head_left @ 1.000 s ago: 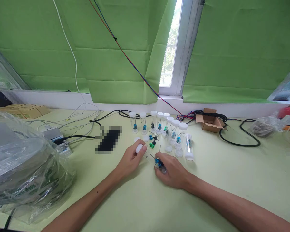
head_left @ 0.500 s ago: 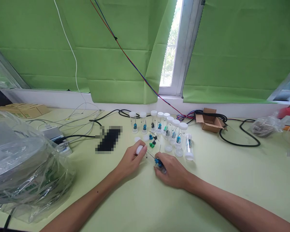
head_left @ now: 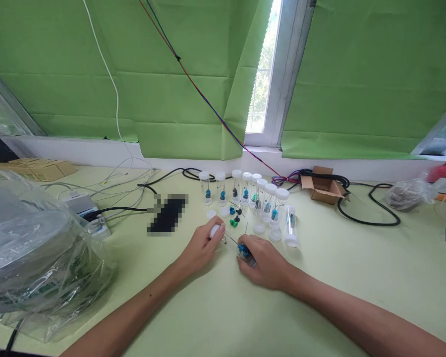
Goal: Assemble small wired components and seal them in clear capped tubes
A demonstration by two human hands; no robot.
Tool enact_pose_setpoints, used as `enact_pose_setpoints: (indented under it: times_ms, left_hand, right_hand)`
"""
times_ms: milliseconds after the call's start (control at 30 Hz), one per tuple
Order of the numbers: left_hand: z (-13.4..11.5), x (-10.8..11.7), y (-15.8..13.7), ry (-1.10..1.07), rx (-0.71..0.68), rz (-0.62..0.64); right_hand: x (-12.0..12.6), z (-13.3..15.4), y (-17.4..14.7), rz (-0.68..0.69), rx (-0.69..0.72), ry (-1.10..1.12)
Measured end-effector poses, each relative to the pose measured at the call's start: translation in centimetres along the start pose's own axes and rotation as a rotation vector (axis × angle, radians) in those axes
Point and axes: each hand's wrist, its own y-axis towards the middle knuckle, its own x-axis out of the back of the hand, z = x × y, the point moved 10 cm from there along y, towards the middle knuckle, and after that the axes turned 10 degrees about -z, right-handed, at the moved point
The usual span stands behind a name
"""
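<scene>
My left hand (head_left: 204, 243) is closed, thumb and fingers pinching a white cap (head_left: 214, 231). My right hand (head_left: 265, 263) wraps round a clear tube (head_left: 251, 261), mostly hidden by the fingers. At the tube's mouth sits a blue plastic part (head_left: 242, 249) with thin metal rods; one points toward the cap. Just beyond both hands lie loose green parts (head_left: 234, 222), black parts (head_left: 238, 211) and a small blue part (head_left: 232, 210). Loose white caps (head_left: 259, 228) lie near them.
Several capped clear tubes (head_left: 207, 198) stand in a row behind, with one tube (head_left: 291, 225) lying at the right. An open cardboard box (head_left: 322, 191) and black cables (head_left: 379, 224) are at back right. A plastic-covered machine (head_left: 40, 258) occupies the left, near a power strip (head_left: 96, 225).
</scene>
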Motion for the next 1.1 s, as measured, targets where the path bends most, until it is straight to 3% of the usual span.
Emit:
enact_pose_setpoints:
  times_ms: [800,1100]
  left_hand:
    - [-0.9,-0.1,-0.3,0.154,-0.113,0.022]
    - [0.5,0.0,-0.1,0.029,0.02,-0.023]
  right_hand:
    - [0.0,0.2,0.0,-0.003,0.02,0.005]
    - [0.0,0.2,0.1,0.017,0.012,-0.003]
